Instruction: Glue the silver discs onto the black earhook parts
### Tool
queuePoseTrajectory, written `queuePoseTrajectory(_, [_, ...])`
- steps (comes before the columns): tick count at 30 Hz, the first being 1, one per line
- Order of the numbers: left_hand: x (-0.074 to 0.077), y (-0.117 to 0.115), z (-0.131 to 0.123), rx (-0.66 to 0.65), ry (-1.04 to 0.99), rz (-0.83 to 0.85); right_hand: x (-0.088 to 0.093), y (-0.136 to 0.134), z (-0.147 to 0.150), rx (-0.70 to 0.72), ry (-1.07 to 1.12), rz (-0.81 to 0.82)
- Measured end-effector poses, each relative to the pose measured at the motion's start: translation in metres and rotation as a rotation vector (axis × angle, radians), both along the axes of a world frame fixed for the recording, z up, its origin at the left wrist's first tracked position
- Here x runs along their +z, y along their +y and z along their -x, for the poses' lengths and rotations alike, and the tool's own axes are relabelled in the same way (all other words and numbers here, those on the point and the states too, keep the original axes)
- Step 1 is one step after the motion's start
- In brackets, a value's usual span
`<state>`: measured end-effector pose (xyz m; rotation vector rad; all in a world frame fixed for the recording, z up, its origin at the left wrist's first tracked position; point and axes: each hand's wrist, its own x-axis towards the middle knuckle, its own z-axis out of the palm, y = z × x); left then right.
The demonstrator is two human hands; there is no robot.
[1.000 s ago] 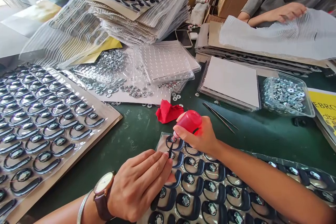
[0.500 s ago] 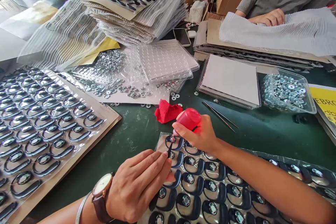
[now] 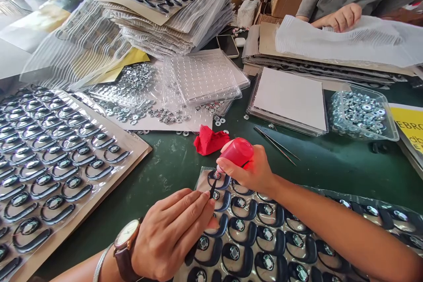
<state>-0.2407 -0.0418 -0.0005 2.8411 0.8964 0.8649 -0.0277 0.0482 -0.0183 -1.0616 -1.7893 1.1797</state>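
Observation:
My right hand (image 3: 256, 169) is wrapped round a red squeeze bottle (image 3: 238, 152), its nozzle pointing down at a round silver piece (image 3: 217, 175) in the top left corner of a clear sheet of dark curved parts (image 3: 243, 257). From the lower left, my left hand (image 3: 175, 229) grips a thin dark pointed tool (image 3: 213, 188), whose tip meets the same piece beside the nozzle. A watch (image 3: 127, 235) is on my left wrist. Behind the bottle lies a crumpled red cloth (image 3: 209, 140).
Tweezers (image 3: 276, 145) lie right of the bottle. Another sheet of parts (image 3: 59, 154) fills the left. Washers stand in a clear tub (image 3: 361, 112) and lie loose (image 3: 135, 79) behind. Tall stacks rise at the back (image 3: 172, 26). Across the table, a person's hand (image 3: 345, 16) rests on white wrap.
The other person's hand has lifted slightly and turned on the white wrap. My hands, the bottle and the pointed tool have hardly moved.

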Motion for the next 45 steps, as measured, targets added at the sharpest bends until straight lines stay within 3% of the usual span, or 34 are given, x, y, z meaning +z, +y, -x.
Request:
queuePoseTrajectory(13, [-0.001, 0.0, 0.001, 0.014, -0.012, 0.007, 0.0, 0.001, 0.002, -0.022, -0.017, -0.036])
queuePoseTrajectory(24, [0.009, 0.006, -0.002, 0.02, -0.028, 0.035, 0.002, 0.001, 0.001, -0.072, -0.037, -0.042])
queuePoseTrajectory(45, [0.014, 0.013, -0.004, 0.053, -0.063, 0.049, 0.005, 0.003, -0.002, -0.108, -0.038, -0.042])
